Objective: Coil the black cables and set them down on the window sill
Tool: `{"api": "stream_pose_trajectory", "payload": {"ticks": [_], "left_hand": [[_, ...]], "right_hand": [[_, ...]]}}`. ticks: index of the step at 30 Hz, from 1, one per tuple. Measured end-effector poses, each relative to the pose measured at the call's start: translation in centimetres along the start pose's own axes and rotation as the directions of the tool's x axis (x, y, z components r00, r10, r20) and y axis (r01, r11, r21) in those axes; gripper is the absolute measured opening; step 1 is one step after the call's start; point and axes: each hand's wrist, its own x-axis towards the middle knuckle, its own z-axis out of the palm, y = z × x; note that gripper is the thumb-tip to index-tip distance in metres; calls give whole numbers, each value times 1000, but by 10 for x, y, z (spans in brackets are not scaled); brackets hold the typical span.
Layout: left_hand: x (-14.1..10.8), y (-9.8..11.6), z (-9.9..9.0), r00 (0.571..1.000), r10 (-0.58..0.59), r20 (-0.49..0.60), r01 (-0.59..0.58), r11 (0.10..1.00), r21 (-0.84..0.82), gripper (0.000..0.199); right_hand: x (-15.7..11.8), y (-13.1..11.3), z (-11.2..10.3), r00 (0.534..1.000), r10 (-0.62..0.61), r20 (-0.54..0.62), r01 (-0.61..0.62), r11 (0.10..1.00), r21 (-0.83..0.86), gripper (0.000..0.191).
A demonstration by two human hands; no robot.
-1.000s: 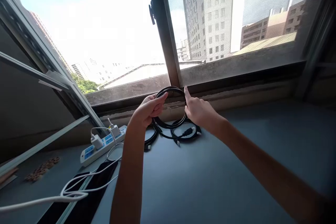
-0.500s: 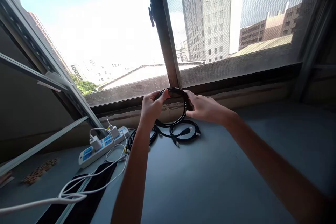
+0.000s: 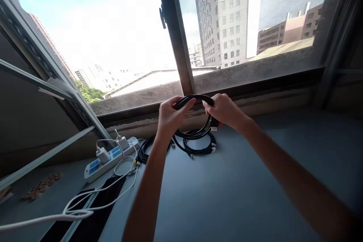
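A coiled black cable (image 3: 195, 97) is held up between both hands over the back of the table. My left hand (image 3: 172, 115) is closed on the loop's left side, thumb across the top. Gripping the loop's upper right is my right hand (image 3: 225, 109), its fingers wrapped round the strands. A connector with a pale end (image 3: 214, 129) hangs just below the right hand. On the table beneath lies a second black cable coil (image 3: 198, 151), partly hidden by the held one. Another black coil (image 3: 144, 151) rests left of it, partly behind my left forearm.
At the left stands a white power strip (image 3: 112, 159) with two white plugs in it. White cables (image 3: 82, 193) trail across a dark strip toward the lower left. Behind the blue-grey table (image 3: 227, 189) is a window with a dark frame (image 3: 181, 45).
The held coil has tilted, and its ring looks less round. My right hand has moved up and slightly right along the loop; my left hand has shifted a little right.
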Motion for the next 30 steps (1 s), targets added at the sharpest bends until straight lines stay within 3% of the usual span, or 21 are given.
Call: {"api": "stream_pose_trajectory", "payload": {"ticks": [4,7,11,15,18,20,23,26,30], "left_hand": [[8,-15,2,994,6,-107,-11,999,-41,24],[10,-25,12,984,-13,-178,-20,984,-179,24],[9,-34,25,964,2,-265,-83,952,-296,20],[10,-37,25,973,-105,-203,34,945,-326,17],[13,-41,21,963,-241,-121,212,954,-210,17],[16,-48,20,945,-317,-73,311,946,-86,18],[20,-69,18,907,-420,-4,419,905,74,20],[20,-96,19,834,-550,43,516,805,292,28],[12,-127,28,780,-625,38,495,653,574,37]], "right_hand": [[9,10,1,986,161,36,-165,938,306,41],[13,13,4,973,210,96,-231,874,427,40],[13,16,8,970,194,145,-237,884,404,41],[11,19,10,988,144,62,-155,942,297,33],[10,24,13,998,-7,-68,14,994,104,8],[12,30,18,991,-98,-93,93,994,-60,18],[17,46,29,996,-90,5,90,981,-175,25],[22,68,46,993,-23,120,48,977,-210,27],[23,97,72,956,99,274,-20,961,-277,31]]}}
